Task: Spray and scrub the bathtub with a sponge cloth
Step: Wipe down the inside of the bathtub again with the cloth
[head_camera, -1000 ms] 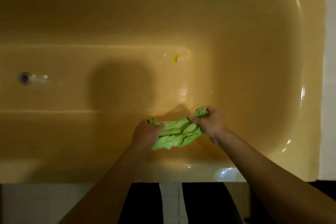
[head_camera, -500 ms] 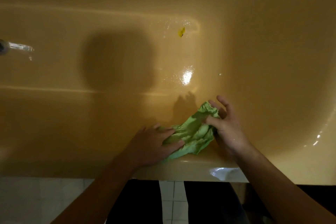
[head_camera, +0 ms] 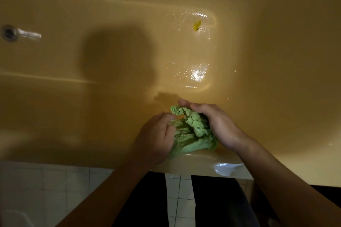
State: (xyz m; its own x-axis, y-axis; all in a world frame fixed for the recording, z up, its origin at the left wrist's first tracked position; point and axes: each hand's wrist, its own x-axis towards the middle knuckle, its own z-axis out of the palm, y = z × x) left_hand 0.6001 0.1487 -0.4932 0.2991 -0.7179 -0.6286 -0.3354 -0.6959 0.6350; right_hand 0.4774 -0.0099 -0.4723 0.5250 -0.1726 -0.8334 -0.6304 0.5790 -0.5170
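Half-covering cloth (head_camera: 191, 131): left hand (head_camera: 155, 138), right hand (head_camera: 218, 125).

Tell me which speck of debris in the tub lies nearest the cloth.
The pale speck just beyond the right hand holding the green cloth; a second speck sits higher, the yellow scrap farther still.

I see the green sponge cloth (head_camera: 191, 131) bunched against the bathtub (head_camera: 110, 116) wall, well right of the drain (head_camera: 8, 33). The left hand (head_camera: 156, 138) grips it; the right hand (head_camera: 215, 123) holds it.
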